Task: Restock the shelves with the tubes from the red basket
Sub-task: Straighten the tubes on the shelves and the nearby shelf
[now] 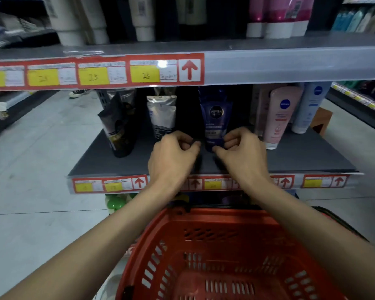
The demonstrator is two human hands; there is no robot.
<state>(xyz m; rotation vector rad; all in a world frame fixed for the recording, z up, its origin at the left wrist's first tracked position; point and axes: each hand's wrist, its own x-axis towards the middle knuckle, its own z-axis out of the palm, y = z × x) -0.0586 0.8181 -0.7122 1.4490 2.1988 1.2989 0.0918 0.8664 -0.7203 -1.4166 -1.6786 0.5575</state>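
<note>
A dark blue Nivea tube (215,120) stands cap-down on the grey middle shelf (312,152). My right hand (240,150) pinches its lower end, with the thumb under the cap and curled fingers at its right side. My left hand (173,152) is curled just left of the tube. Its thumb tip lies near the cap and nothing shows in its fingers. The red basket (204,215) sits below my forearms, and no tubes show inside it.
A silver-white tube (162,118) and a leaning black-gold tube (119,131) stand left of the blue one. A pink bottle (279,118) and a pale blue bottle (310,107) stand to the right. The upper shelf edge (268,66) overhangs. Someone's shoe (78,93) is on the floor far left.
</note>
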